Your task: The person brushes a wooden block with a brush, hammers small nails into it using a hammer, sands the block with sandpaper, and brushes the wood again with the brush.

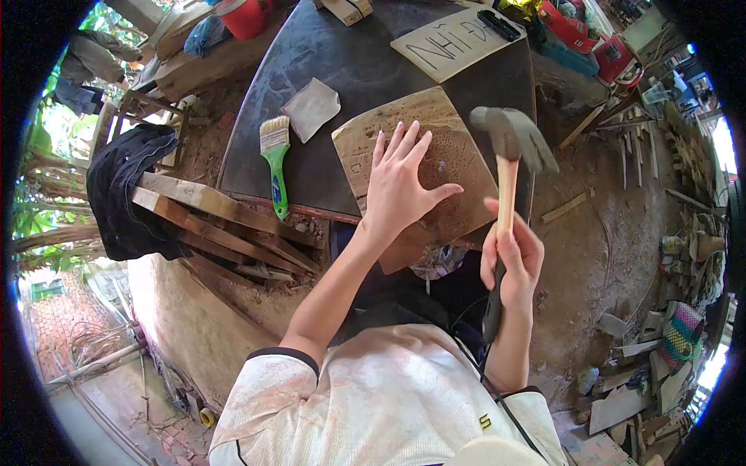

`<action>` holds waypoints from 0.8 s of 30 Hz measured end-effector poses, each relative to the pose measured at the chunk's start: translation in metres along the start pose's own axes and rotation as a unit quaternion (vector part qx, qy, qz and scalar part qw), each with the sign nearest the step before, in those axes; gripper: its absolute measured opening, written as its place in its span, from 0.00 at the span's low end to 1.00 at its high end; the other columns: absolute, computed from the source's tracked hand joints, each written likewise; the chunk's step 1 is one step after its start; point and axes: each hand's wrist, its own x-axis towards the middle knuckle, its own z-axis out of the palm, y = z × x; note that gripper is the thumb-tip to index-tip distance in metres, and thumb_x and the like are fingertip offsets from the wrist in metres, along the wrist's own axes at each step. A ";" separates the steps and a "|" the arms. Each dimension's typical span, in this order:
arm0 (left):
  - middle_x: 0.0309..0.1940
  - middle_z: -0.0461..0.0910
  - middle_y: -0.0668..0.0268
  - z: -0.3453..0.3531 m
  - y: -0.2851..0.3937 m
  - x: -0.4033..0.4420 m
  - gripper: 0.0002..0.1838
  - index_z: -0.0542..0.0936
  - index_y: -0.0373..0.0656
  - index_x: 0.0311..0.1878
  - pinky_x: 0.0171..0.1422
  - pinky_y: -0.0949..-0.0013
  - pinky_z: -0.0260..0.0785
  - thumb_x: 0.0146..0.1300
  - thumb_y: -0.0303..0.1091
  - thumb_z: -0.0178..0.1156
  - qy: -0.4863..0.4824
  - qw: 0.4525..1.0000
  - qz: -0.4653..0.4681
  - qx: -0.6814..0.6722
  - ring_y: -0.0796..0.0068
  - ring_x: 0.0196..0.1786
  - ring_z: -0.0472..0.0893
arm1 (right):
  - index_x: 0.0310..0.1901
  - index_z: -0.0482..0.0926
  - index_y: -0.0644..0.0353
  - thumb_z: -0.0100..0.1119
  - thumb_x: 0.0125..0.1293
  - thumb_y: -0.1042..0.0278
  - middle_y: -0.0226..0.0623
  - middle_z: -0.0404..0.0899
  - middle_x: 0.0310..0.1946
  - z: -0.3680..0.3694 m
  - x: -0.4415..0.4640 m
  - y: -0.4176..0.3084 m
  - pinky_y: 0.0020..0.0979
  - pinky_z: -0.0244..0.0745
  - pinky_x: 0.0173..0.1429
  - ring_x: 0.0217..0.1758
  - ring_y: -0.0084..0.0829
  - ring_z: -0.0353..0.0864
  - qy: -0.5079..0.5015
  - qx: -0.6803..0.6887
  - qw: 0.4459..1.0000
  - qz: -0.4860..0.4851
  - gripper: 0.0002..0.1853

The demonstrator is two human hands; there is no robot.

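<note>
Well, the clearest writing is sitting on a pale card (447, 56) at the far right of the dark table (357, 54): big dark hand-drawn capitals that seem to be spelling "NHĨ Đ", with a black object (498, 26) lying across the end and hiding whatever is following. On my own shirt (388, 380) a small yellow mark is showing, something like an S. The green-handled paintbrush (275, 167) is bearing a dark blue print on its handle — too small for me to be reading.

The wooden board (466, 175) is lying directly under my left hand (400, 182), its near corner sticking out past the table's edge toward me. That hand is pressing nothing between its fingers; it is lying flat and spread, thumb stretching to the right across the wood. Small dark pits are dotting the surface, and a tiny light-coloured bit (441, 165) is sitting just above my thumb.

My right hand (513, 256) is gripping a hammer (506, 182) by its handle, the head pointing away from me and showing over the board's right side — whether it is touching, I cannot tell. Left of the board, a torn pale piece (311, 109) is lying beside the brush's bristles.
</note>
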 end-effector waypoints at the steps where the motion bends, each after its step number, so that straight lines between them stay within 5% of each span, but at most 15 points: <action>1: 0.80 0.76 0.47 0.000 -0.001 0.000 0.40 0.87 0.39 0.67 0.94 0.40 0.50 0.59 0.58 0.82 0.002 0.999 -0.001 -0.034 0.48 0.86 0.70 | 0.77 0.74 0.75 0.57 0.89 0.58 0.24 0.75 0.28 -0.002 0.011 0.004 0.20 0.60 0.20 0.18 0.13 0.69 0.017 -0.025 0.999 -0.016 0.29; 5: 0.75 0.81 0.52 0.001 -0.010 -0.002 0.17 0.92 0.46 0.52 0.93 0.38 0.52 0.63 0.42 0.81 0.006 0.996 0.014 -0.084 0.48 0.83 0.73 | 0.78 0.75 0.73 0.57 0.90 0.58 0.23 0.73 0.28 -0.020 0.048 0.034 0.20 0.62 0.22 0.20 0.12 0.68 0.054 -0.108 0.991 -0.055 0.28; 8: 0.71 0.84 0.57 0.003 -0.012 -0.001 0.09 0.93 0.46 0.45 0.93 0.39 0.55 0.63 0.36 0.80 0.019 0.994 0.009 -0.111 0.50 0.81 0.76 | 0.77 0.78 0.69 0.58 0.89 0.59 0.22 0.73 0.28 -0.025 0.054 0.046 0.21 0.64 0.23 0.20 0.13 0.70 0.070 -0.127 0.988 -0.048 0.26; 24: 0.53 0.86 0.60 0.000 -0.006 0.004 0.07 0.90 0.40 0.43 0.81 0.43 0.70 0.64 0.28 0.79 0.014 0.992 0.039 -0.122 0.48 0.72 0.82 | 0.74 0.81 0.68 0.64 0.86 0.60 0.21 0.75 0.27 -0.024 0.063 0.042 0.22 0.65 0.23 0.20 0.12 0.70 0.076 -0.161 0.984 0.016 0.25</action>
